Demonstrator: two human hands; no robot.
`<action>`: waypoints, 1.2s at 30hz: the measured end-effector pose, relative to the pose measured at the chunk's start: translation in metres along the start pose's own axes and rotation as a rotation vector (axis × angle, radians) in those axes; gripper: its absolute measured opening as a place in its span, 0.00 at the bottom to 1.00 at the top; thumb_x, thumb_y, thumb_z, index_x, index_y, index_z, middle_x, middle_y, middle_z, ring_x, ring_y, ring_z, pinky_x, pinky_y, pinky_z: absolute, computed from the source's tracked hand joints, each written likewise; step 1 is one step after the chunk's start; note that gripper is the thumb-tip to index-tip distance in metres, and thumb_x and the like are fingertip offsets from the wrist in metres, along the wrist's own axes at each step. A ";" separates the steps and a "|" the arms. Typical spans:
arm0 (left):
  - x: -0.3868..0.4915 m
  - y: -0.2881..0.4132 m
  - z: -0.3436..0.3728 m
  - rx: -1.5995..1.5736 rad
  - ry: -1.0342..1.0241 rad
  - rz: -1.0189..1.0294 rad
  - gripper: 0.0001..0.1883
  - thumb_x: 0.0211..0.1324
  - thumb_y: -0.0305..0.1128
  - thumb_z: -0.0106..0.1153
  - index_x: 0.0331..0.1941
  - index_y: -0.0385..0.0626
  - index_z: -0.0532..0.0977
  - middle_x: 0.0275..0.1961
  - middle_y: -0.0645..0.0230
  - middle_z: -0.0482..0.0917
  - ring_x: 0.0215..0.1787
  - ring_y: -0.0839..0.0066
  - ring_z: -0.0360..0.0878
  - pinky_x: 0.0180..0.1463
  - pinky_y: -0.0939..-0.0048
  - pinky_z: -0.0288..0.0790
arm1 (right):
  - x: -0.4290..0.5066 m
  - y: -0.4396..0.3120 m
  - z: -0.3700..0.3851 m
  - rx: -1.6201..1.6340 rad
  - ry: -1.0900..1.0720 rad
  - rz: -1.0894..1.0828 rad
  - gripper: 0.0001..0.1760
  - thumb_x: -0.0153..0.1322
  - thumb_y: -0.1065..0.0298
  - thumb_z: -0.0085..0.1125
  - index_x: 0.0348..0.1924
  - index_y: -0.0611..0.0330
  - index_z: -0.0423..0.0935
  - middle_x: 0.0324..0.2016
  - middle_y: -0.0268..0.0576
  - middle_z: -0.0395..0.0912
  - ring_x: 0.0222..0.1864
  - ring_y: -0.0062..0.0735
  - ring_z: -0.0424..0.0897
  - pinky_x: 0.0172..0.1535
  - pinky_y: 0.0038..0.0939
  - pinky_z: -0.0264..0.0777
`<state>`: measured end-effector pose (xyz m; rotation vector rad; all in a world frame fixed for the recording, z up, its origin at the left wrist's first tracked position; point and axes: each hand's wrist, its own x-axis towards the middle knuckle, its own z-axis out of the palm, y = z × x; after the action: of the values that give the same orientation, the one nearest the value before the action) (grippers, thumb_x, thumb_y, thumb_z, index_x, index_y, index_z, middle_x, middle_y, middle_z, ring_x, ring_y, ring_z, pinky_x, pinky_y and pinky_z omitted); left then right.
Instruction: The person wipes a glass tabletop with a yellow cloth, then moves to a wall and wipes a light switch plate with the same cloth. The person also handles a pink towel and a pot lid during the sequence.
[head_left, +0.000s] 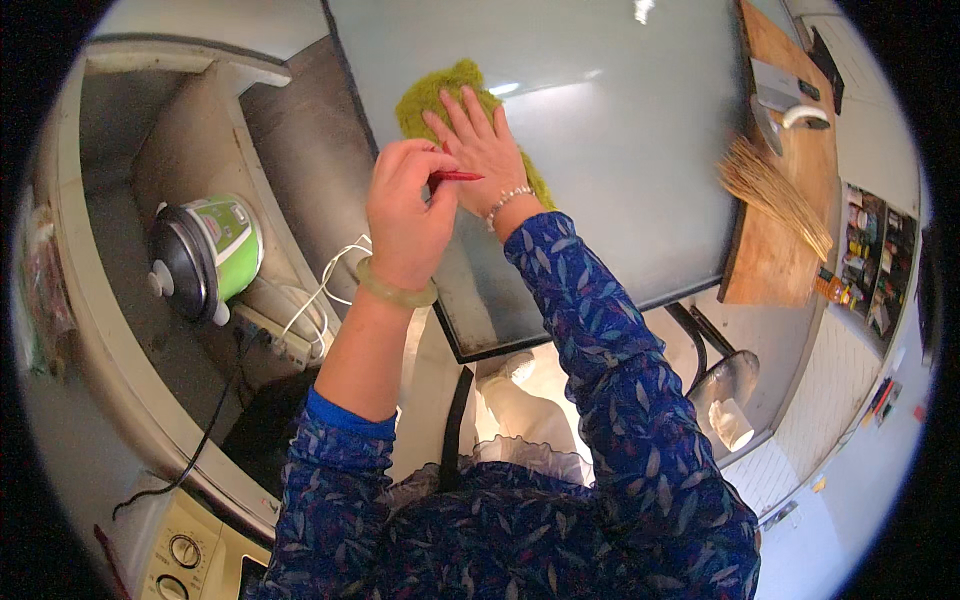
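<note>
My right hand (480, 154) lies flat, fingers apart, on a fuzzy yellow-green cloth (431, 94). The cloth is bunched on a glass tabletop (615, 187) with a dark edge, and part of it shows beyond my right wrist. Pinched between the thumb and fingers of my left hand (409, 184) are slim red pointed things (459, 176); their kind is unclear. In this view my left hand overlaps the near-left side of my right hand, and I cannot tell whether they touch. A bangle circles my left wrist, and a beaded bracelet my right.
To the right, a wooden board (772, 262) bears a cleaver (776, 84), another knife and a straw whisk (780, 199). A green rice cooker (232, 247) stands left, near a power strip (277, 337) with white cords. A stool (727, 382) holds a paper roll (729, 425).
</note>
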<state>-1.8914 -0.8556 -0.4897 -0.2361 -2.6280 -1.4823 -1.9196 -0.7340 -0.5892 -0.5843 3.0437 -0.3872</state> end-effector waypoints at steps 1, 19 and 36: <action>0.004 -0.001 -0.003 0.009 0.009 0.018 0.10 0.49 0.16 0.62 0.37 0.40 0.80 0.46 0.58 0.79 0.45 0.63 0.80 0.47 0.67 0.76 | 0.008 -0.004 0.001 -0.008 0.021 0.014 0.36 0.74 0.46 0.54 0.73 0.47 0.66 0.77 0.43 0.56 0.80 0.50 0.48 0.75 0.61 0.47; -0.058 0.017 0.048 -0.033 -0.092 -0.032 0.12 0.51 0.13 0.61 0.38 0.42 0.78 0.45 0.60 0.79 0.44 0.63 0.79 0.43 0.67 0.76 | -0.245 0.026 -0.039 0.064 -0.388 0.151 0.41 0.68 0.46 0.64 0.72 0.46 0.66 0.74 0.47 0.59 0.78 0.51 0.52 0.73 0.62 0.51; 0.023 -0.025 0.080 0.034 -0.087 0.082 0.13 0.50 0.15 0.61 0.39 0.44 0.77 0.43 0.62 0.79 0.45 0.58 0.78 0.48 0.62 0.75 | -0.134 0.049 -0.030 -0.064 -0.184 0.410 0.40 0.71 0.43 0.59 0.73 0.47 0.65 0.74 0.50 0.60 0.77 0.56 0.54 0.72 0.64 0.52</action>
<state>-1.9204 -0.7979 -0.5483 -0.4092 -2.6723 -1.4316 -1.8143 -0.6337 -0.5758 0.0123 2.8996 -0.2076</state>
